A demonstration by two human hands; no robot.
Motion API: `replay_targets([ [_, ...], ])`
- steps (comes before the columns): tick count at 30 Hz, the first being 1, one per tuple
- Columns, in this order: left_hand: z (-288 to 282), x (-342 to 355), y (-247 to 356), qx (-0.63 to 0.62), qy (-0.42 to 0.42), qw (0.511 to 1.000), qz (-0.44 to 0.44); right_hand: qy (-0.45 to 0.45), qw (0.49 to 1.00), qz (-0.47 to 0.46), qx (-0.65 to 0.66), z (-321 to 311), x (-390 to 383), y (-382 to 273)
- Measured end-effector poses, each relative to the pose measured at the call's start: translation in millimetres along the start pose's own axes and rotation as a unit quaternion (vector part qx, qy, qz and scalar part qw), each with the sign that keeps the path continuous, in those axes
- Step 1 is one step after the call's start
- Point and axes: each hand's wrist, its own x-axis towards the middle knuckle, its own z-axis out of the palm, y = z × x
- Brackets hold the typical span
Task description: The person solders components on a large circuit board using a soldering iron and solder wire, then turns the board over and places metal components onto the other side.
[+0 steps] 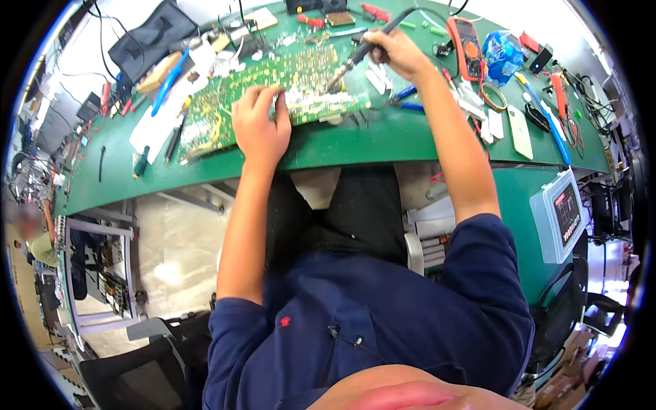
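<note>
Presently, table front: the long green tabletop point(328, 148) is being sat at, with black-trousered legs point(369, 205) being kept beneath its edge.
Left hand: the bare left hand point(260, 126) is being rested at the near side of a large green printed circuit board point(208, 113), its fingers being bent downward and its thumb held near them; whether anything small is being pinched cannot be told.
Circuit board: it is being supported at a slant on the tabletop, mostly left of centre, crowded with pale and gold parts.
Blue-handled metal pliers point(413, 106): they are being left lying just beyond the board's right end.
Right hand: a slim black-handled soldering iron point(354, 56) is being gripped by the clamped fingers of the bare right hand point(400, 55).
Iron tip: it is being aimed down at the board's right half; contact cannot be made out.
Far side: an orange-framed multimeter point(467, 48) and a black fabric bag point(154, 41) are being kept well apart.
</note>
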Motion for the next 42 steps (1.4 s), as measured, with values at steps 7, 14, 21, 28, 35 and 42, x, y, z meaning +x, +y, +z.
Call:
replay_targets([
  [7,5.7,-4.1,-9.6,-0.020,0.026,0.999,0.019,0.043,0.999,0.007,-0.007,-7.2,9.2,8.9],
  [14,1.6,-2.8,-13.1,-0.128,-0.012,0.992,0.006,0.041,0.999,0.010,-0.012,-4.7,5.2,4.2],
  [21,5.5,-9.5,-20.2,-0.092,0.003,0.995,0.036,0.046,0.999,0.020,0.003,-5.2,13.3,2.0],
  [28,3.5,-8.2,-14.8,-0.107,0.011,0.994,0.027,-0.016,0.997,0.051,-0.055,-1.9,30.9,-11.9],
  [35,3.2,-10.1,-14.0,-0.110,0.002,0.994,0.024,-0.032,0.999,0.042,0.015,-4.1,24.9,2.1],
  [42,-8.3,11.1,-3.8,-0.133,-0.105,0.986,0.002,-0.010,1.000,0.025,-0.001,-1.4,20.1,-3.7],
])
